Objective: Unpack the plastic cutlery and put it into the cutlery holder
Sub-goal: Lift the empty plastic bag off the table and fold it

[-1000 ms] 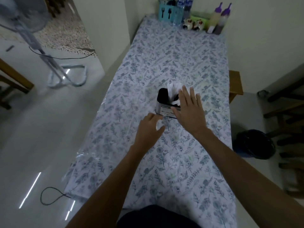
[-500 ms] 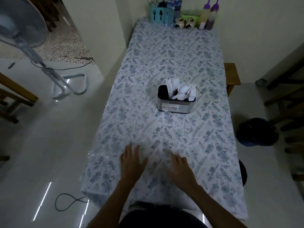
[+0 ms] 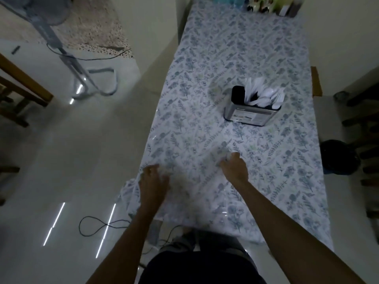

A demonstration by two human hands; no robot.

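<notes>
1. While both forearms reach forward from the bottom edge, the left hand (image 3: pixel 152 182) is seen at the near left edge of the table (image 3: pixel 235 44), palm down, its fingers bent over a clear, crinkled plastic wrapper (image 3: pixel 184 187); whether the film is actually gripped cannot be told, as the hand is blurred.
2. The right hand (image 3: pixel 234 167) is held a little further in, its fingers curled inward as if pinching the same transparent film, though the pinch itself is not sharply shown.
3. The tabletop is covered by a smooth, glossy cloth (image 3: pixel 287 160) printed with blue-grey leaves and flowers on white.
4. Beyond the hands, well apart from them, a rectangular metal cutlery holder (image 3: pixel 252 111) with rounded corners and a shiny labelled wall is stood upright on the cloth.
5. White plastic cutlery (image 3: pixel 264 94) is packed into its right-hand compartment, the thin handles and spoon bowls fanning upward; the left compartment appears dark.
6. At the far end of the table, small jars and bottles (image 3: pixel 266 7) are partly cut off by the frame.
7. On the pale, reflective floor to the left, the tubular base of a standing fan (image 3: pixel 90 83) and a looped black cable (image 3: pixel 96 226) are visible.
</notes>
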